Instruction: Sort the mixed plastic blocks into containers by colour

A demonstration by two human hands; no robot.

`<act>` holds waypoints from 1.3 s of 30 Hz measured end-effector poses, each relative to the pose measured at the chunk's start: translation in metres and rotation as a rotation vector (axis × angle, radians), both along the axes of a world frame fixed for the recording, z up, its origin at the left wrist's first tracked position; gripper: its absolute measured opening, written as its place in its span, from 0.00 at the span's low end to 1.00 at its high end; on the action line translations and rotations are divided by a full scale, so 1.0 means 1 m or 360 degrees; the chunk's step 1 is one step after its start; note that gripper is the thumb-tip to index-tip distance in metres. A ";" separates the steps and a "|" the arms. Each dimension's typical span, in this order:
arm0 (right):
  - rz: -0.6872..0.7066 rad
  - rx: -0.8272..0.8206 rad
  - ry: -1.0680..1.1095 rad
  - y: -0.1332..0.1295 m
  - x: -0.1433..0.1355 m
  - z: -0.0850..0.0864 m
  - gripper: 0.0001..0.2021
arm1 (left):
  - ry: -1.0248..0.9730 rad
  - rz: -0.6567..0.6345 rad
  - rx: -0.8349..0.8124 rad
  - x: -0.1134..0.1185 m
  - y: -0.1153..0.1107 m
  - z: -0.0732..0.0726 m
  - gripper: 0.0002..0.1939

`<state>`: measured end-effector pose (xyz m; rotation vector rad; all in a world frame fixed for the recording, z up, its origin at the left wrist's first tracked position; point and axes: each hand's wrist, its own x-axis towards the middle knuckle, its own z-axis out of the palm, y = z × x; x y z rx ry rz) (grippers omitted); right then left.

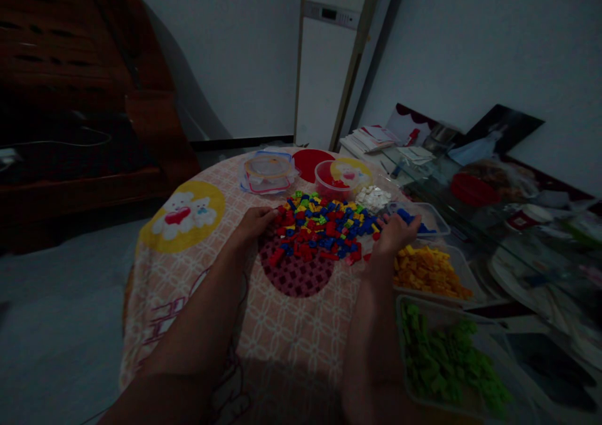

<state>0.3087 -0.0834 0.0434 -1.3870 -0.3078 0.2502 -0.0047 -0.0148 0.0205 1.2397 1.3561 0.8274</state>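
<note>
A loose pile of toy building bricks (317, 221) in red, blue, yellow and green lies on the round table. At the pile's left edge is my left hand (256, 221); its fingers are curled together against red bricks, and what they hold, if anything, is hidden. My right hand (397, 230) is turned partly palm up at the pile's right side, its fingers and thumb apart. It hovers by a clear container (442, 224) of blue bricks (414, 219). I see nothing certain in that hand. Just below it sits a tray of yellow bricks (427, 271).
Green bricks (446, 356) fill a clear box at the lower right. Behind the pile stand a round tub (324, 173) with red bricks, white bricks (373, 197) and stacked clear lids (268, 171). A cluttered glass table (498, 224) adjoins on the right.
</note>
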 end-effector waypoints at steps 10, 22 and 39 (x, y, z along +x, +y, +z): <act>0.0531 -0.0141 -0.0073 0.008 -0.027 0.007 0.16 | 0.0003 0.0015 -0.0009 0.000 0.001 -0.003 0.14; 0.1404 -0.0620 -0.0931 0.019 -0.118 0.010 0.08 | -0.0025 -0.0010 0.0020 -0.002 0.001 -0.004 0.18; 0.1636 -0.1350 -0.1955 0.009 -0.165 0.004 0.14 | -0.0049 -0.0043 0.0025 -0.002 0.003 -0.006 0.18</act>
